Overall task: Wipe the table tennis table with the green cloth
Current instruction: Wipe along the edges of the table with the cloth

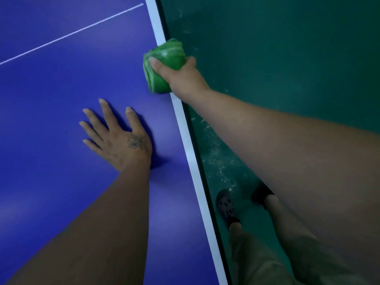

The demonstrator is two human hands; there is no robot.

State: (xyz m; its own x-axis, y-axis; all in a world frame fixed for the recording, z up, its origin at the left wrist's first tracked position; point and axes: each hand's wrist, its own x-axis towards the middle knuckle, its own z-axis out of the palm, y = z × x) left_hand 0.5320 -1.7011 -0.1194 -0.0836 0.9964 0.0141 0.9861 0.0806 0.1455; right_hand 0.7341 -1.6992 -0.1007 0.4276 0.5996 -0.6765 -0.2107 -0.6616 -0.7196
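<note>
risk: the green cloth (163,66) sits half off the table (61,83) edge, so I reckon a sloppy swipe could drop it on the floor (287,58)
cloth axis: folded wad, long side runs along the white edge line (186,136)
right hand (183,76): clamped around the cloth
left hand (118,138): flat on the blue top, fingers spread

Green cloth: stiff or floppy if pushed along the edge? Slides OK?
Probably floppy: the green cloth is bunched in folds, gripped by the right hand. Likely light, since one hand wraps it. It should glide on the smooth blue table, but part overhangs the white edge, so it may droop there.
</note>
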